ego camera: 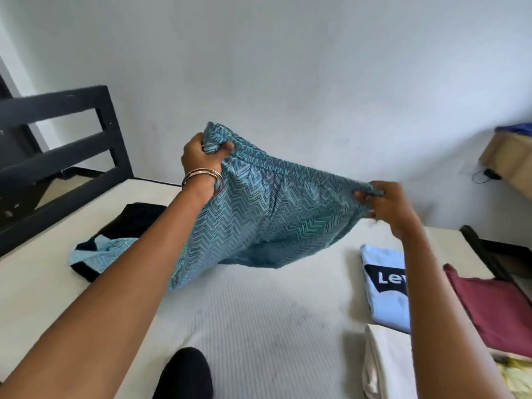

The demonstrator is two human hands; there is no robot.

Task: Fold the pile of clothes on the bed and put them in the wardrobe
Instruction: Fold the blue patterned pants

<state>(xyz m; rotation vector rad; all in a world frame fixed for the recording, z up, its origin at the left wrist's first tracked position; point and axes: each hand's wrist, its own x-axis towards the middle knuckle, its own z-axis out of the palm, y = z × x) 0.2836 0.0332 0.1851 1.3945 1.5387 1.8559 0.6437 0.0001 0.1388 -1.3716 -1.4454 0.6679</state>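
A teal zigzag-patterned garment (259,214) with an elastic waistband hangs in the air above the white mattress (259,326). My left hand (201,152) grips one end of the waistband, held higher. My right hand (385,205) pinches the other end, lower and to the right. The garment's lower part trails down onto the bed at the left. Beneath that trailing end lies a black garment (135,223). Folded pieces sit at the right: a light blue printed T-shirt (380,286), a maroon one (495,306) and a cream one (385,361).
A black bed frame (63,145) rises at the left end of the mattress. The pale wall (288,67) runs behind the bed. A wooden piece of furniture (509,159) stands at the far right with a cable beside it. My dark-clad knee (187,372) shows at the bottom.
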